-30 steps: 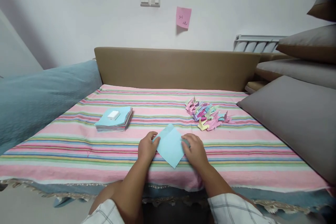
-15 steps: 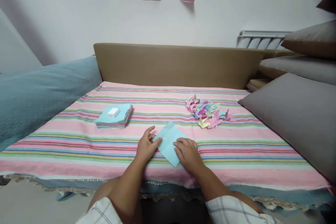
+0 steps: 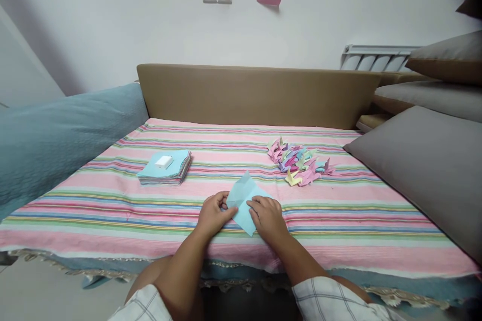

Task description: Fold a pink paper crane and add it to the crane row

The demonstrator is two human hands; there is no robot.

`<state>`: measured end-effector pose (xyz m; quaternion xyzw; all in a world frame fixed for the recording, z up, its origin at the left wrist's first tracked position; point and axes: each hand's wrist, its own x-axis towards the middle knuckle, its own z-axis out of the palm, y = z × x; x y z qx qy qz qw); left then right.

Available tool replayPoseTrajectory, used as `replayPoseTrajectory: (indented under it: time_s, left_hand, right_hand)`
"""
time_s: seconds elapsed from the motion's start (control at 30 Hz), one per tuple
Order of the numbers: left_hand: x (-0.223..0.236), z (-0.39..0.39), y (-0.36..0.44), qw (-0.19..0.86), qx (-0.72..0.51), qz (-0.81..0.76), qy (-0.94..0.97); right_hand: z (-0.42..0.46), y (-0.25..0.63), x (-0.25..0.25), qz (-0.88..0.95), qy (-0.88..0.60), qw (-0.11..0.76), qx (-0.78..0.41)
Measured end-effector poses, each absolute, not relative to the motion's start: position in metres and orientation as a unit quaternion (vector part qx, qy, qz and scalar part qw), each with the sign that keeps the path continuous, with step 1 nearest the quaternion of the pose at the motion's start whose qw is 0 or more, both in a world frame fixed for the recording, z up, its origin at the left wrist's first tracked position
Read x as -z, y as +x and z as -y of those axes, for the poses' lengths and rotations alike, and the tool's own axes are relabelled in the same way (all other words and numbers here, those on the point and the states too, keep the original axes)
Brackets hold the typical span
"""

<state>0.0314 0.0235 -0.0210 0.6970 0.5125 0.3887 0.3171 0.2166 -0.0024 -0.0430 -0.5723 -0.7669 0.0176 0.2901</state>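
Observation:
A light blue square of paper [image 3: 243, 215] lies on the striped cloth in front of me, turned corner-up, with its left part raised along a crease. My left hand [image 3: 215, 213] pinches the left corner between thumb and curled fingers. On the paper's right side rests my right hand [image 3: 266, 214], fingers bent and lying over its surface; part of the paper is hidden under it. Farther off to the right is a heap of folded paper cranes [image 3: 299, 163] in pink, purple, yellow, green and blue.
Left of my hands stands a stack of coloured paper [image 3: 163, 173] with a small white block [image 3: 164, 162] on top. Grey cushions [image 3: 417, 160] line the right side, a blue bolster [image 3: 71, 135] the left. A brown backrest [image 3: 256, 95] closes the far edge.
My left hand has closed its fingers on the left corner and moved slightly right, lifting that part of the paper. My right hand stays almost in place.

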Motion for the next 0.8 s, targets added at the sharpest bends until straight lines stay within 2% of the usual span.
replayPoseTrajectory:
  time_s: [0.2, 0.53, 0.67, 0.8]
  left_hand:
    - [0.0167, -0.0171, 0.0330, 0.207, -0.295, -0.501, 0.787]
    - [0.0223, -0.0138, 0.0323, 0.158, -0.260, -0.452, 0.838]
    - [0.0220, -0.0142, 0.0319, 0.159, -0.252, -0.439, 0.848]
    - [0.0201, -0.0144, 0.0316, 0.173, -0.254, -0.429, 0.849]
  right_hand:
    - [0.0048, 0.2167, 0.0429, 0.764, -0.572, 0.296, -0.019]
    - [0.0051, 0.2183, 0.0434, 0.764, -0.576, 0.290, -0.014]
    - [0.0055, 0.2175, 0.0429, 0.761, -0.591, 0.267, 0.016]
    - [0.0073, 0.2169, 0.0409, 0.763, -0.583, 0.280, 0.023]
